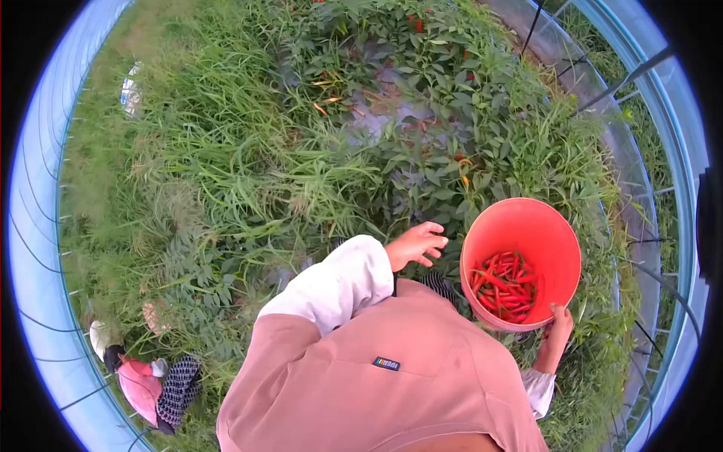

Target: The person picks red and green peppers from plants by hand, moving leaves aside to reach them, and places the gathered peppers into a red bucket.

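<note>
A red bucket [559, 245] hangs tilted toward me at the right, with a heap of red chili peppers [506, 290] inside. My right hand [557, 324] grips its near rim, fingers partly hidden behind the wall. Left of the bucket, my left hand [418, 245] is held out over the plants, fingers apart and holding nothing. Leafy pepper plants [489, 143] grow beyond both hands. Some orange and yellow peppers [465, 181] hang just above the bucket's far rim, and more orange ones [320, 108] show farther off.
Tall grass [248, 143] fills the left and middle. Dark ground sheeting [376, 124] shows between plants. At the lower left a person in a pink top [141, 388] bends low. A white sack [130, 90] lies at the upper left. Plastic greenhouse walls [663, 135] curve along both sides.
</note>
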`<state>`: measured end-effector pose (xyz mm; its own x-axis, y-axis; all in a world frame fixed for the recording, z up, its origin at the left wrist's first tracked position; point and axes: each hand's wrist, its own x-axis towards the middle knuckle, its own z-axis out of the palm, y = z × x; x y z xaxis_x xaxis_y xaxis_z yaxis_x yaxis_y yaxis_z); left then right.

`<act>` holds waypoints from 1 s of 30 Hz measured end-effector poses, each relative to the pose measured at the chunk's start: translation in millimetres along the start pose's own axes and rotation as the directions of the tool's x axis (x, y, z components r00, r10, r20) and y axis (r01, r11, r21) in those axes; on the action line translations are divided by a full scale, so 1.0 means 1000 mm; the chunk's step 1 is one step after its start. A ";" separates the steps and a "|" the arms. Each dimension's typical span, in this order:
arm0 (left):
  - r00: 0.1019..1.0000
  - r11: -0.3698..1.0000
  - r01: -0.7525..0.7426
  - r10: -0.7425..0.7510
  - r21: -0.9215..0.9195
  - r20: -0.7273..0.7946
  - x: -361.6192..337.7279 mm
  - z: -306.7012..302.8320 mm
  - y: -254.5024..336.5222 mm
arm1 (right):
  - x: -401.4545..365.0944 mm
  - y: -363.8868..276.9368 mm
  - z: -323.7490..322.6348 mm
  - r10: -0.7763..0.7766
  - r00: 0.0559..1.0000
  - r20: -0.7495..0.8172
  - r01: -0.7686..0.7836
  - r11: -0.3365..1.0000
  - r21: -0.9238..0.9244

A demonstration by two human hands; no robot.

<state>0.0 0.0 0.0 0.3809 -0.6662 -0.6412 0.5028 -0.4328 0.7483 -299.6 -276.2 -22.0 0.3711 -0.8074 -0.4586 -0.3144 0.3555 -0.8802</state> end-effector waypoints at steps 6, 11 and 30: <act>0.956 0.880 0.261 -0.179 -0.398 0.231 -0.004 -0.021 -0.044 | -0.065 -0.097 0.125 -0.029 0.998 -0.060 -0.002 0.888 -0.459; 0.995 0.586 -0.009 -0.073 -0.810 -0.064 0.014 -0.190 -0.086 | -0.036 -0.091 0.348 -0.038 0.974 0.224 0.160 0.816 -0.556; 0.572 0.505 -0.573 -0.318 -0.646 -0.756 0.124 -0.674 -0.217 | -0.047 0.086 0.263 0.407 0.894 0.185 0.037 0.346 -0.938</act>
<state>461.2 420.7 -357.1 0.6449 0.2153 -0.7333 0.5367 0.5555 0.6351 -114.0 -84.0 -108.2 0.3655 -0.4901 -0.7913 -0.9143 -0.3482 -0.2067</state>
